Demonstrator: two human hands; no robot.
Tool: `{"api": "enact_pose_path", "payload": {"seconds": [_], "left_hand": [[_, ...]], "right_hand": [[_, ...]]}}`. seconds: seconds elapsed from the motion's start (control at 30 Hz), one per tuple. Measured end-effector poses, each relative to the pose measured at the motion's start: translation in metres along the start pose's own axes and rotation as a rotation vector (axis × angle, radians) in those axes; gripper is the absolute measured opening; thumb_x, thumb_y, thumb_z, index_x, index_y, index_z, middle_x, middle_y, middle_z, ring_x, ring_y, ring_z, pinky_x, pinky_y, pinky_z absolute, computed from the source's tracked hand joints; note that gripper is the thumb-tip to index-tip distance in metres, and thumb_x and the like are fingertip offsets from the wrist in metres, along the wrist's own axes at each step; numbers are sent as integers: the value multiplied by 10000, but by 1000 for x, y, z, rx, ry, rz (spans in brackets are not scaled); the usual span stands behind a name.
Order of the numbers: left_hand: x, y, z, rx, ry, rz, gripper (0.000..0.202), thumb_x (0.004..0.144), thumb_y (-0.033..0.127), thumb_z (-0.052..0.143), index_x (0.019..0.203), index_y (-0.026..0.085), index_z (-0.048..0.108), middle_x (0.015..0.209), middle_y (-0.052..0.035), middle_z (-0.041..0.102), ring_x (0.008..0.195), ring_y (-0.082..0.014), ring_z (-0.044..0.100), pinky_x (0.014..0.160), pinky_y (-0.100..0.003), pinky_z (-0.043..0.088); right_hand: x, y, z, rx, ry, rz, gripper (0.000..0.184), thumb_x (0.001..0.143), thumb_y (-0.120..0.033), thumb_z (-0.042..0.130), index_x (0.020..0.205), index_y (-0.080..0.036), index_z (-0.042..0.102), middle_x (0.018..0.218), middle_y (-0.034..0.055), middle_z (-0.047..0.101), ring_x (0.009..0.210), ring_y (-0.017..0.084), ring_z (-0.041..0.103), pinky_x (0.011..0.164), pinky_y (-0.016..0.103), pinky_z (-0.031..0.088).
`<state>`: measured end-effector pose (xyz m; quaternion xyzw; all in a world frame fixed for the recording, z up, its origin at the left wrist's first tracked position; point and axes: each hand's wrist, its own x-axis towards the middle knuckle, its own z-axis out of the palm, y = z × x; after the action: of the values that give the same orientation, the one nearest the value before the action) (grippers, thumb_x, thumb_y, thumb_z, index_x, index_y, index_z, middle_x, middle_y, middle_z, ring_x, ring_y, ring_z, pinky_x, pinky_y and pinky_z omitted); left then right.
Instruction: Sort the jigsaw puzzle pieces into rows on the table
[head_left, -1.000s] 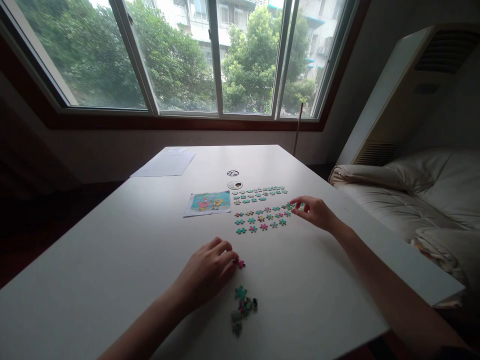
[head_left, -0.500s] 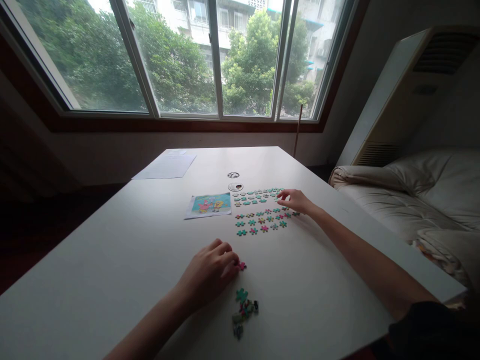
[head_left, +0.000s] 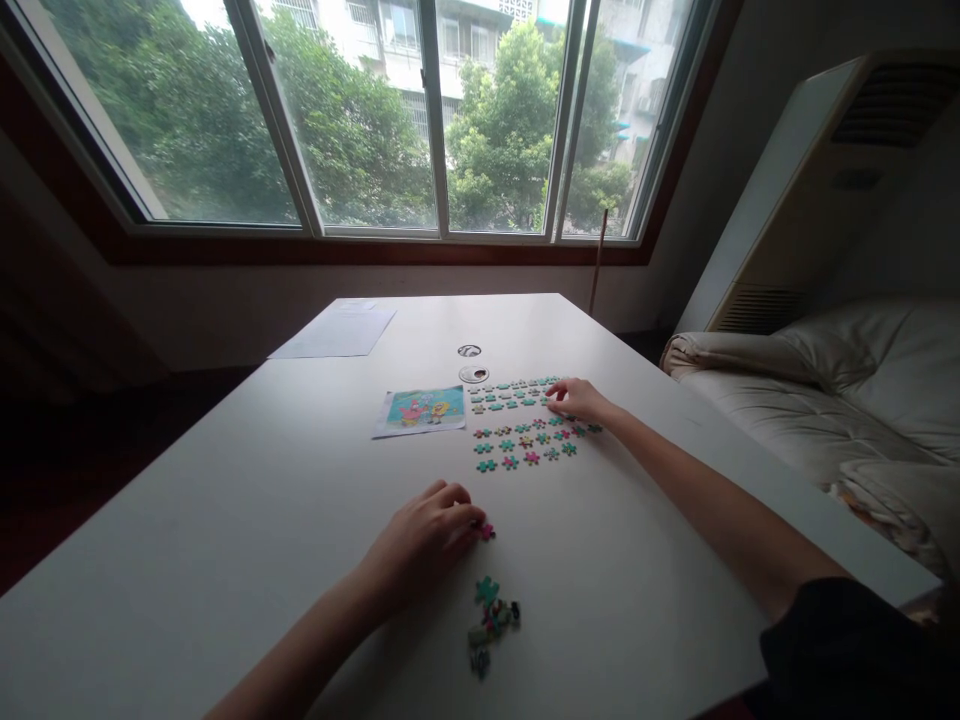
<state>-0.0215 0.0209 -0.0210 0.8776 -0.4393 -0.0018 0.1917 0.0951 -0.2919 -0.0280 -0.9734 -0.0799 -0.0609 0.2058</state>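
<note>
My left hand [head_left: 429, 535] rests on the white table with its fingers closed on a pink puzzle piece [head_left: 487, 532], which sticks out past the fingertips. Farther away, my right hand [head_left: 581, 400] pinches a small puzzle piece [head_left: 546, 402] at the right end of an upper row; the fingers partly cover it. Rows of spread-out teal, pink and pale puzzle pieces [head_left: 526, 441] lie below and beside that hand. Nearer to me is a small heap of puzzle pieces [head_left: 495, 618], with a teal piece [head_left: 487, 590] at its top edge.
A picture sheet with cartoon figures [head_left: 425, 411] lies left of the rows. Beyond them are two round inserts in the tabletop, the nearer one [head_left: 473, 375] with a dark hole. Paper [head_left: 330, 333] covers the far left corner. A sofa [head_left: 765, 390] stands to the right.
My right hand has shifted slightly left along the upper row, toward the neighbouring pieces. My left hand stays at the pink piece. The whole view has drifted a little.
</note>
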Motion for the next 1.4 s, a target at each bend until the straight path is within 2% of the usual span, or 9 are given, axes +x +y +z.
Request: {"api": "enact_pose_path", "payload": {"seconds": [0.17,0.27,0.43,0.6,0.83,1.07,1.27,1.4], "left_hand": [[0,1,-2,-2,-16,-9,197,846,198,451,911,222,635,903,-55,593,833,-175,519,702,-276,445],[0,3,-3,10,-24,-9,186,848,203,455,882,224,637,884,-46,598,830,-174,511,700,-269,435],[1,2,-1,-14,-23,-45,156,843,189,456,841,202,611,899,-47,568,839,-175,508,726,-281,428],[-1,-2,1,-106,-13,-58,139,823,143,437,843,172,571,899,-58,530,847,-180,503,746,-302,425],[-5,-6,4,-190,34,-61,114,790,142,432,806,171,541,863,-38,539,808,-162,511,718,-280,425],[0,-1,3,-305,-14,-174,123,716,112,463,712,163,575,647,20,571,582,-99,489,551,-199,381],[2,2,1,-582,-10,-239,97,741,205,518,786,151,586,657,16,590,593,-93,490,530,-190,369],[3,4,3,-814,-8,-290,189,731,299,581,828,138,557,649,12,574,595,-103,501,530,-206,363]], "right_hand": [[-28,-25,-5,-14,45,-84,177,752,-245,564,897,-178,642,800,29,624,729,141,563,651,228,409],[-55,-46,-3,18,63,-212,152,787,-239,532,885,-187,636,787,19,607,649,110,543,603,213,402],[-100,-78,9,108,73,-389,122,796,-202,528,872,-191,623,880,29,595,640,95,535,598,205,407],[-129,-100,25,179,40,-429,131,796,-194,520,891,-206,610,887,18,586,582,76,509,571,190,406],[-139,-118,37,162,-37,-427,149,784,-238,541,912,-226,616,860,7,591,634,96,546,628,205,419],[-141,-118,39,145,-36,-449,130,787,-228,534,882,-229,623,819,-3,596,655,102,557,620,199,416],[-141,-117,36,196,30,-481,117,795,-268,545,862,-213,624,807,13,600,660,104,564,620,201,426],[-141,-116,33,241,94,-495,112,794,-276,551,843,-204,622,781,16,602,641,99,557,602,201,423]]}}
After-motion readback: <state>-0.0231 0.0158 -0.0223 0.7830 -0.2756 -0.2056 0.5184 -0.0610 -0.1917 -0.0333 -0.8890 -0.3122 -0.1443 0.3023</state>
